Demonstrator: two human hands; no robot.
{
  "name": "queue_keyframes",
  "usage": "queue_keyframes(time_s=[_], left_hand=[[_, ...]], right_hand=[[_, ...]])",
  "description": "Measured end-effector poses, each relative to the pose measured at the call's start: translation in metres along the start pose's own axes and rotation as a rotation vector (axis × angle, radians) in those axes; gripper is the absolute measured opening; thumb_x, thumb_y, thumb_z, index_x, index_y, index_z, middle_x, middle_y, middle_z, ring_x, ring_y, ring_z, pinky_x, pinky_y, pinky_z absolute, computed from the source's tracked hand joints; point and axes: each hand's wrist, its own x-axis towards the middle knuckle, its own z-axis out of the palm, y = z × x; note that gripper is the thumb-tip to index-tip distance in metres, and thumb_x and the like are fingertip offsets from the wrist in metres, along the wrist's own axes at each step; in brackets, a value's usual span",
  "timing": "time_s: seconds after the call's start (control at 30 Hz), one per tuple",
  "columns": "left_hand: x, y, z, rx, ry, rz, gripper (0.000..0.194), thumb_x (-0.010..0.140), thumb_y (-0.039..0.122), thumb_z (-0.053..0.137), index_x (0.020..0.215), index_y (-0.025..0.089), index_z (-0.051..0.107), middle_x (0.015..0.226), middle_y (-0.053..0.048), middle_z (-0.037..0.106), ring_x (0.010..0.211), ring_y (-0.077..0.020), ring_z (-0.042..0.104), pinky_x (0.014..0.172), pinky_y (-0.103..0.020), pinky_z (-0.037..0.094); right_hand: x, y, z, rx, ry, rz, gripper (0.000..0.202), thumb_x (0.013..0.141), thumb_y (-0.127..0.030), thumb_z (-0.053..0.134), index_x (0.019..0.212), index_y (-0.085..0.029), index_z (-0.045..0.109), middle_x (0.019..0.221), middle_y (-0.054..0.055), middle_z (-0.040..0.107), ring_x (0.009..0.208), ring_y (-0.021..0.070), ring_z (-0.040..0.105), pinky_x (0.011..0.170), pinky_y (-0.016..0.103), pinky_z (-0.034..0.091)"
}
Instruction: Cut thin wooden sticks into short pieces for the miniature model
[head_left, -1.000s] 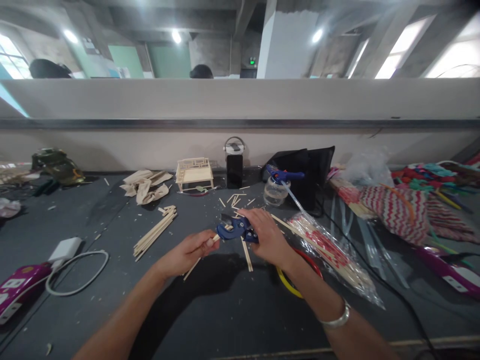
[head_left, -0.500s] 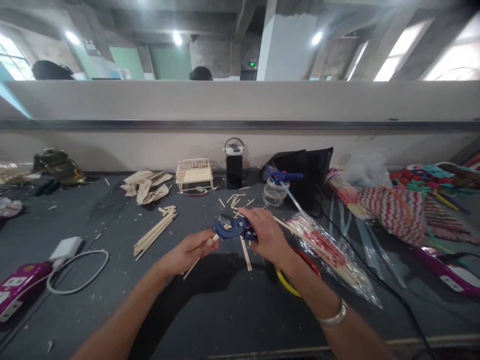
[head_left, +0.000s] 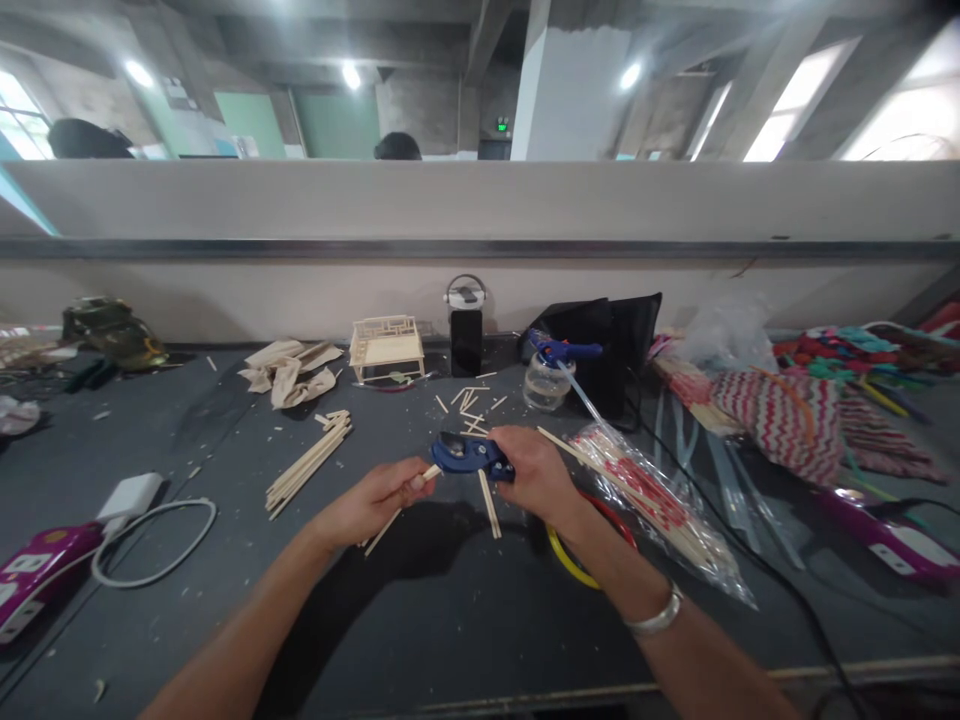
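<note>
My right hand point(head_left: 534, 468) is closed round the handles of a blue pair of hand cutters point(head_left: 469, 456), whose dark blade points left. My left hand point(head_left: 390, 495) pinches a thin wooden stick point(head_left: 431, 472), its end reaching up to the jaws of the cutters. How far the stick sits between the jaws is hard to see. Below the hands, two loose sticks point(head_left: 489, 503) lie on the dark table, and another stick point(head_left: 381, 535) shows under my left hand. Short cut pieces point(head_left: 468, 402) are scattered just beyond the cutters.
A stick bundle point(head_left: 309, 465) and crumpled cloth point(head_left: 291, 372) lie left. Behind stand a miniature wooden bench point(head_left: 388, 347) and a phone point(head_left: 466, 342). A blue glue gun point(head_left: 564, 350) rests on a jar point(head_left: 546, 385). Bagged sticks point(head_left: 660, 505) and a yellow ring point(head_left: 570, 562) are right.
My right fingers have squeezed tighter round the handles, and the cutter's blade has swung down closer to its lower jaw. My left hand keeps its pinch on the stick. The view has shifted slightly.
</note>
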Motion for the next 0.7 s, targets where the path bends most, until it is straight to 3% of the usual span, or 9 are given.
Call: queue_keyframes(time_s=[0.3, 0.7], left_hand=[[0.0, -0.005, 0.001, -0.02, 0.033, -0.021, 0.03, 0.095, 0.037, 0.035, 0.082, 0.017, 0.054, 0.071, 0.002, 0.047, 0.063, -0.0102, 0.041, 0.06, -0.021, 0.036], [0.001, -0.011, 0.001, 0.008, 0.039, -0.035, 0.032, 0.095, 0.039, 0.034, 0.083, 0.017, 0.053, 0.072, 0.002, 0.047, 0.066, -0.0104, 0.042, 0.061, -0.02, 0.038]], right_hand=[[-0.004, 0.005, 0.014, -0.045, -0.012, 0.043, 0.026, 0.067, -0.021, 0.059, 0.092, -0.019, 0.058, 0.093, 0.011, 0.069, 0.086, 0.0249, 0.064, 0.079, 0.034, 0.048], [-0.003, 0.0, 0.015, -0.09, -0.098, 0.148, 0.021, 0.067, -0.021, 0.06, 0.087, -0.021, 0.054, 0.087, 0.008, 0.069, 0.08, 0.0229, 0.064, 0.073, 0.029, 0.047]])
